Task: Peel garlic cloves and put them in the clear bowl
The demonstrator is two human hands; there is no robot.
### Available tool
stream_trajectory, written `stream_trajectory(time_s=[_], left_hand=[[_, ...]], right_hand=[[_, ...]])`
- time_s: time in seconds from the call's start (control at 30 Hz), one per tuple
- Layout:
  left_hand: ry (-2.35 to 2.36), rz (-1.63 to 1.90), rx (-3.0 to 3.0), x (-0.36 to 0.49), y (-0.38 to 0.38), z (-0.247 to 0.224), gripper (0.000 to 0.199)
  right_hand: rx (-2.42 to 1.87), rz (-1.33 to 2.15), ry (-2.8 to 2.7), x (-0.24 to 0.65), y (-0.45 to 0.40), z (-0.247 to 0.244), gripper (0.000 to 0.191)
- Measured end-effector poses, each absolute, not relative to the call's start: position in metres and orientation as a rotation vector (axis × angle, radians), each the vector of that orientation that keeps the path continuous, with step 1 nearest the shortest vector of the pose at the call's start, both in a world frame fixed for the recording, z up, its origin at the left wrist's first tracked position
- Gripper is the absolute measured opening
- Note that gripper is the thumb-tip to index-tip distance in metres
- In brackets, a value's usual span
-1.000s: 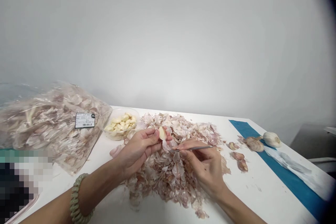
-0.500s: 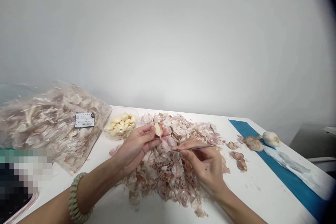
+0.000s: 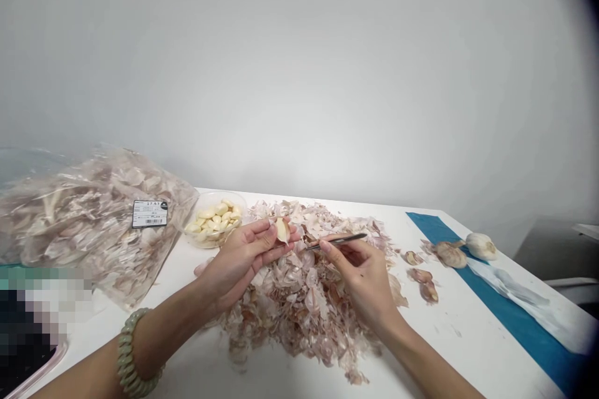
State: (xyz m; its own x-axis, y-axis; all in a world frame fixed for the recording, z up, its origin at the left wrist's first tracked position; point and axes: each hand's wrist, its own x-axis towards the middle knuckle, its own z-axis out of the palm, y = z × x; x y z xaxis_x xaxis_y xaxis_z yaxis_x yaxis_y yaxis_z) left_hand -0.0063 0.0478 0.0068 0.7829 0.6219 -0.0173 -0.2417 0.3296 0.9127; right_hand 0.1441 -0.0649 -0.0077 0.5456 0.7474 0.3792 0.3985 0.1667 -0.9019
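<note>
My left hand [image 3: 243, 262] is closed around a garlic clove [image 3: 282, 230], pinching it between thumb and fingers with its pale face upward and some skin still on its side. My right hand [image 3: 362, 280] grips slim metal tweezers [image 3: 339, 240], whose tips point left toward the clove, a short gap from it. Both hands are above a heap of garlic skins [image 3: 299, 299]. Behind my left hand, a clear plastic tub [image 3: 189, 234] holds peeled cloves [image 3: 218, 219].
A clear bag of garlic skins [image 3: 103, 218] with a price label fills the left side. To the right are loose unpeeled cloves [image 3: 423, 280] and garlic bulbs [image 3: 481, 247] near a blue strip [image 3: 505, 312] with a white plastic bag [image 3: 519, 296]. A grey wall stands behind the table.
My right hand has risen slightly and turned, bringing the tweezers up closer to the clove's level. My left hand keeps its hold on the clove, nearly still.
</note>
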Motion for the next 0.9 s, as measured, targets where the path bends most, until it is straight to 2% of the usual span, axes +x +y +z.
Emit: stream_trajectory(time_s=[0.27, 0.9], left_hand=[[0.416, 0.569, 1.117, -0.0072, 0.0464, 0.0081, 0.016], [0.447, 0.504, 1.103, -0.0051, 0.0432, 0.004, 0.019]], right_hand=[[-1.458, 0.396, -1.043, 0.1477, -0.0611, -0.0111, 0.023], [-1.467, 0.049, -1.229, 0.1514, -0.0629, -0.0134, 0.017]])
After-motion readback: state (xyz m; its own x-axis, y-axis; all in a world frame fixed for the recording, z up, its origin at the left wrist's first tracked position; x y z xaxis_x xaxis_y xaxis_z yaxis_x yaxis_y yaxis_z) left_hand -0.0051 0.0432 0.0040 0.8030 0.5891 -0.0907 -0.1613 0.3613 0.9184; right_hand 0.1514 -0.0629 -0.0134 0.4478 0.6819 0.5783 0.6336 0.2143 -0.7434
